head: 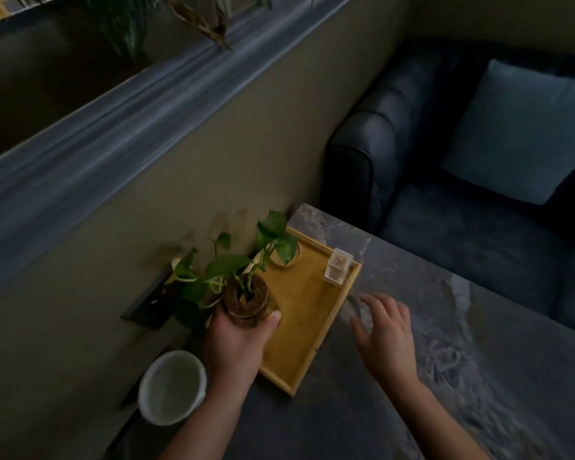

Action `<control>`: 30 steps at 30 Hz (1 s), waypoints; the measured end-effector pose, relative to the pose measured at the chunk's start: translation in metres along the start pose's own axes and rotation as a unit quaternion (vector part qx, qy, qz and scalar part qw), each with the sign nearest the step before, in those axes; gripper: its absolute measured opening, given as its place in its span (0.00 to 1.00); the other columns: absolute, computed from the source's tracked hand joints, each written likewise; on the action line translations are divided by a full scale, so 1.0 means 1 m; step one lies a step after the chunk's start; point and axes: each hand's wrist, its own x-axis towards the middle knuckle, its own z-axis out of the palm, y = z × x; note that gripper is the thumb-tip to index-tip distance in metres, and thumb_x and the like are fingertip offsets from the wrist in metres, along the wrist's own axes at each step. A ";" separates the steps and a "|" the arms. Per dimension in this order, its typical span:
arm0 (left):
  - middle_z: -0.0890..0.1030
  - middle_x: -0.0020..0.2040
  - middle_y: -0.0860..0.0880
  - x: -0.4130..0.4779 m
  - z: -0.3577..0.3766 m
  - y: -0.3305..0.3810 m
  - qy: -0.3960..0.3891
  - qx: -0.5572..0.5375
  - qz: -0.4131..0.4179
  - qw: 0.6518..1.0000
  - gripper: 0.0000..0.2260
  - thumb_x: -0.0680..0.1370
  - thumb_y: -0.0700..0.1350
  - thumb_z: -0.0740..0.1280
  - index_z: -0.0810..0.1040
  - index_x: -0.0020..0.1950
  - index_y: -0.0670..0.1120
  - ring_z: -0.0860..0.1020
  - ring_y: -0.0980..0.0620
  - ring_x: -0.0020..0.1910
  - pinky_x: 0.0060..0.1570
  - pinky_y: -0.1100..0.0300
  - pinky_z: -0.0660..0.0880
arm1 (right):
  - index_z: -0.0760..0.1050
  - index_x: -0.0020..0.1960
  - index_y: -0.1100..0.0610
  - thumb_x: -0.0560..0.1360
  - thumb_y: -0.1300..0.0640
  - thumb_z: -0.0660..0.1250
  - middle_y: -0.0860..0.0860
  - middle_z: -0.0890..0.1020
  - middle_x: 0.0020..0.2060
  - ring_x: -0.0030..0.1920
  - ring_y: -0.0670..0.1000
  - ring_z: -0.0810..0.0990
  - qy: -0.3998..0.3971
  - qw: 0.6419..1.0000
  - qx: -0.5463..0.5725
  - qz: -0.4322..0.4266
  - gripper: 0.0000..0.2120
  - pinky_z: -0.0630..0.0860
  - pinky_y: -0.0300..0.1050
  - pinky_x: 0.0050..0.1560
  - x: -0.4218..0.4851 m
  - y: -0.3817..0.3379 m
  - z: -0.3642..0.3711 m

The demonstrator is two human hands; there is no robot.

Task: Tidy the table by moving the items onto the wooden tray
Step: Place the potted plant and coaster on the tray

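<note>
A wooden tray lies on the dark marbled table, near its left edge. My left hand grips a glass jar holding a leafy green plant, at the tray's left rim. A small clear plastic box stands on the tray's far right corner. A round glass item sits at the tray's far end, partly hidden by leaves. My right hand hovers over the table just right of the tray, fingers spread, holding nothing.
A white bin stands on the floor left of the table, below my left arm. A dark blue sofa with a light blue cushion lies beyond the table. A wall with a ledge runs along the left.
</note>
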 end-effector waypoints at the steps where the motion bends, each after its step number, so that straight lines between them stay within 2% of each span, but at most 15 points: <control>1: 0.77 0.57 0.62 0.003 0.005 0.003 -0.002 0.006 0.007 1.000 0.34 0.61 0.49 0.83 0.75 0.65 0.54 0.74 0.59 0.60 0.60 0.62 0.67 | 0.74 0.66 0.53 0.74 0.48 0.71 0.53 0.77 0.63 0.64 0.59 0.72 -0.018 0.998 -0.052 0.006 0.22 0.72 0.53 0.63 -0.009 0.013 0.005; 4: 0.76 0.57 0.60 0.014 0.025 0.014 0.005 0.015 0.022 1.000 0.33 0.62 0.47 0.83 0.76 0.65 0.53 0.73 0.60 0.58 0.59 0.62 0.66 | 0.66 0.75 0.53 0.79 0.37 0.57 0.53 0.65 0.76 0.77 0.57 0.58 -0.090 0.985 -0.141 0.036 0.30 0.55 0.58 0.76 -0.031 0.040 0.020; 6: 0.76 0.56 0.60 0.025 0.043 0.023 0.005 0.022 0.025 0.999 0.33 0.62 0.48 0.83 0.76 0.65 0.52 0.73 0.60 0.58 0.59 0.62 0.66 | 0.61 0.78 0.52 0.80 0.33 0.48 0.51 0.60 0.79 0.79 0.55 0.50 -0.105 0.981 -0.162 0.031 0.34 0.43 0.54 0.78 -0.038 0.050 0.028; 7: 0.77 0.57 0.59 0.031 0.051 0.026 0.000 0.025 0.023 0.999 0.33 0.62 0.48 0.83 0.75 0.65 0.52 0.72 0.59 0.58 0.59 0.61 0.66 | 0.59 0.78 0.52 0.80 0.33 0.46 0.51 0.58 0.79 0.80 0.54 0.48 -0.107 0.979 -0.169 0.029 0.34 0.41 0.54 0.77 -0.039 0.051 0.030; 10: 0.80 0.60 0.55 0.052 0.076 0.035 -0.011 0.029 0.012 0.999 0.32 0.63 0.49 0.82 0.75 0.64 0.52 0.74 0.57 0.60 0.59 0.60 0.67 | 0.60 0.78 0.52 0.80 0.33 0.47 0.51 0.58 0.79 0.80 0.55 0.48 -0.108 0.977 -0.180 0.031 0.34 0.41 0.55 0.78 -0.039 0.050 0.033; 14: 0.81 0.63 0.48 0.079 0.100 0.043 0.004 0.056 0.009 0.998 0.32 0.62 0.48 0.82 0.76 0.64 0.48 0.77 0.48 0.64 0.60 0.60 0.68 | 0.62 0.77 0.52 0.79 0.33 0.48 0.51 0.59 0.79 0.80 0.54 0.49 -0.108 0.977 -0.183 0.035 0.34 0.44 0.55 0.77 -0.039 0.051 0.035; 19: 0.81 0.63 0.48 0.096 0.117 0.036 0.027 0.050 -0.018 0.998 0.33 0.63 0.49 0.82 0.75 0.66 0.48 0.77 0.47 0.64 0.64 0.52 0.72 | 0.64 0.76 0.53 0.79 0.33 0.50 0.51 0.62 0.78 0.79 0.54 0.50 -0.105 0.978 -0.177 0.034 0.34 0.45 0.56 0.77 -0.037 0.052 0.036; 30: 0.80 0.63 0.49 0.107 0.125 0.018 0.020 0.038 -0.062 0.997 0.31 0.67 0.50 0.80 0.73 0.67 0.51 0.77 0.46 0.64 0.58 0.56 0.69 | 0.62 0.77 0.54 0.79 0.33 0.50 0.53 0.61 0.78 0.79 0.54 0.50 -0.101 0.980 -0.168 0.028 0.34 0.45 0.56 0.77 -0.037 0.055 0.037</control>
